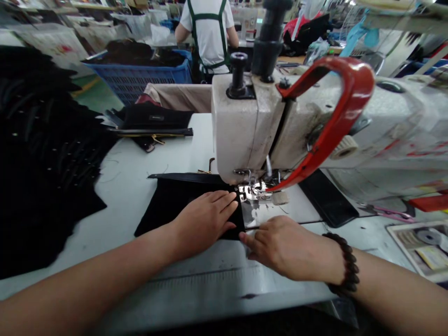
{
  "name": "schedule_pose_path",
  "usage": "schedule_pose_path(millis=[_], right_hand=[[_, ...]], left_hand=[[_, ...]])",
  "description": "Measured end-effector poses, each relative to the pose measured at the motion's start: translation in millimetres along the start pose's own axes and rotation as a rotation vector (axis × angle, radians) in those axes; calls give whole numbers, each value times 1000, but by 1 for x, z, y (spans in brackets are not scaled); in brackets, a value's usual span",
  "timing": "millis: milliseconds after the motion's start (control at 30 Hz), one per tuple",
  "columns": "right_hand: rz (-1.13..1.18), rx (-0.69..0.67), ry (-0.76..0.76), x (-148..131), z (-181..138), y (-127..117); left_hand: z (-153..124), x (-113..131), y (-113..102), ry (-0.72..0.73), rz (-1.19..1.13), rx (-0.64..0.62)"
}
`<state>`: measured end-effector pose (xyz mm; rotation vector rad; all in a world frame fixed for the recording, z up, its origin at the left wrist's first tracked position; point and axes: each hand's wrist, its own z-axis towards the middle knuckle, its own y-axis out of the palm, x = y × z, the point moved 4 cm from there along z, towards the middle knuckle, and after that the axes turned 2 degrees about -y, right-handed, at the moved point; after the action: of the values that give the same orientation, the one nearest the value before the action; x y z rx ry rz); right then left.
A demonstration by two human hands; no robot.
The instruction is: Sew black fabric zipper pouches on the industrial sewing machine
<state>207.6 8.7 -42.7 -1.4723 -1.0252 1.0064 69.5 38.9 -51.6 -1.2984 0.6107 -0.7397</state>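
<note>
A black fabric piece [164, 200] lies flat on the white sewing table, its right edge at the presser foot [250, 191] of a sewing machine [234, 126]. A zipper pull shows just beyond its far edge. My left hand [206, 217] rests on the fabric with fingers stretched out, fingertips close to the presser foot. At the fabric's near right corner is my right hand [283, 247], fingers curled with thumb and forefinger pinching the edge. A dark beaded bracelet [345, 263] circles my right wrist. The needle's exact contact with the fabric is too small to make out.
A large heap of black pieces [42, 154] covers the left side. Black zippered pieces [154, 121] lie at the back. A red curved guard [336, 121] arches before the machine. Pink-handled scissors [392, 213] and a tray [420, 247] sit right. A person [210, 32] works beyond a blue crate [140, 77].
</note>
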Motion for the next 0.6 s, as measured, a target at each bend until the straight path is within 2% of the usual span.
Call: schedule_pose_path(millis=[600], right_hand=[[41,23,100,7,6,2]], left_hand=[[6,-10,1,20,67,-1]])
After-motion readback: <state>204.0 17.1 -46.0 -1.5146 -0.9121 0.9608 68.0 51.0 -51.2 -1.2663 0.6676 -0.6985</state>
